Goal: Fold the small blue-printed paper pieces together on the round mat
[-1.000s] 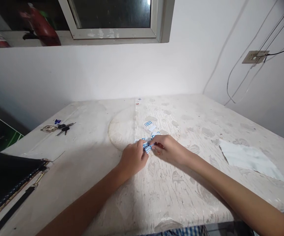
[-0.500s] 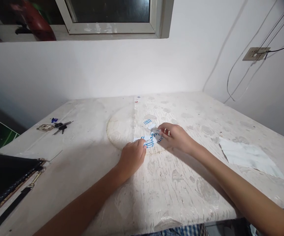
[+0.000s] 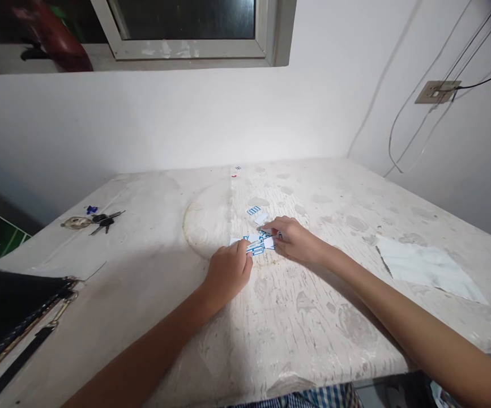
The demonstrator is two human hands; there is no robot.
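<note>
Near the middle of the table, my left hand (image 3: 229,269) is closed, pinching small paper pieces (image 3: 255,247) with blue printed lines between thumb and fingers. Beside it, my right hand (image 3: 295,239) reaches in from the right with bent fingers at a small white paper piece (image 3: 268,242). Its fingertips are among the loose pieces, and exactly how they grip is partly hidden. A blank white slip (image 3: 261,218) lies just beyond the right fingertips. Farther back is a blue-striped paper piece (image 3: 253,210), flat on the table.
A white cloth or paper sheet (image 3: 430,269) lies at the right of the table (image 3: 313,340). Keys (image 3: 106,220) and a small blue object (image 3: 92,209) are at the left. Nearer on that side is a black zipped pouch (image 3: 13,311). Tiny scraps (image 3: 238,168) lie toward the wall.
My right hand has moved left and slightly down, onto the loose pieces beside my left hand. My left hand stays nearly in place. The view has shifted slightly.
</note>
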